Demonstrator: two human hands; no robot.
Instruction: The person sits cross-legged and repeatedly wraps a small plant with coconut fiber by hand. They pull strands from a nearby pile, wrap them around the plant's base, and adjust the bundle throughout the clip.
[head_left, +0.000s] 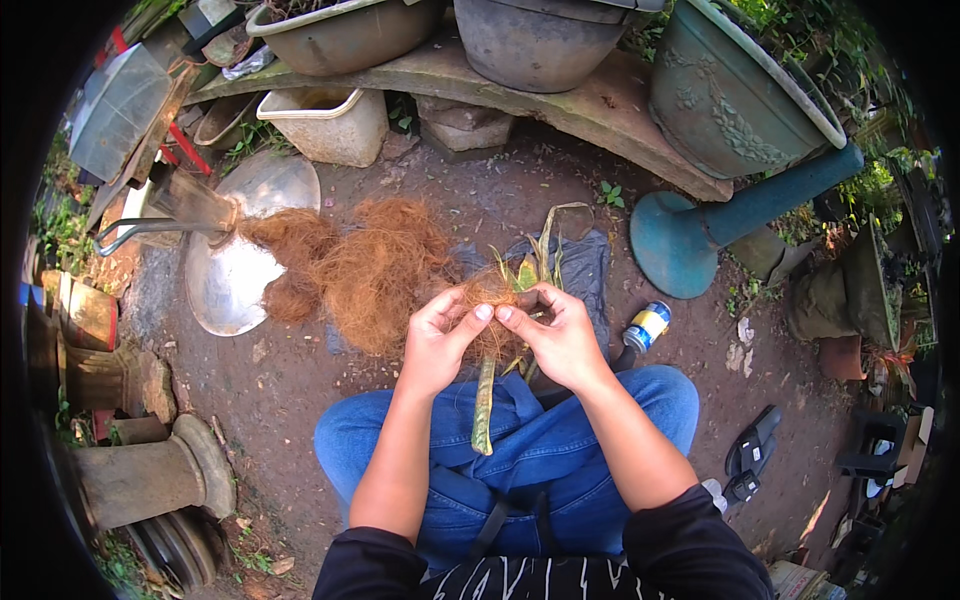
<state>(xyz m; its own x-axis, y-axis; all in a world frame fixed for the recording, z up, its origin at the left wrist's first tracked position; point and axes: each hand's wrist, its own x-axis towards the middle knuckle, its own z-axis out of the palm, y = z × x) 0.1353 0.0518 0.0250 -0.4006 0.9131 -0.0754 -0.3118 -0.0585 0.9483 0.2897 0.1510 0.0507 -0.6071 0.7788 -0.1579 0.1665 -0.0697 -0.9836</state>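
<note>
My left hand (441, 343) and my right hand (561, 336) meet in front of my knees. Between their thumbs and fingers is a small wad of brown coir fibre (489, 294). A green-and-yellow variegated leaf (483, 412), like a snake plant's, sticks out below the wad towards my lap; its upper end is hidden by fibre. Beyond my hands, more variegated leaves (528, 271) lie on a dark plastic sheet (595, 274). To the left spreads a loose heap of coir fibre (379, 274), partly over a round metal disc (225, 289).
A blue-and-yellow can (648, 325) lies right of the sheet, near a teal pedestal (675, 244). Large planters (547, 45) stand on a concrete bench (600, 112) ahead. Black sandals (752, 448) rest at right; a stone-like pedestal (142, 480) lies at left.
</note>
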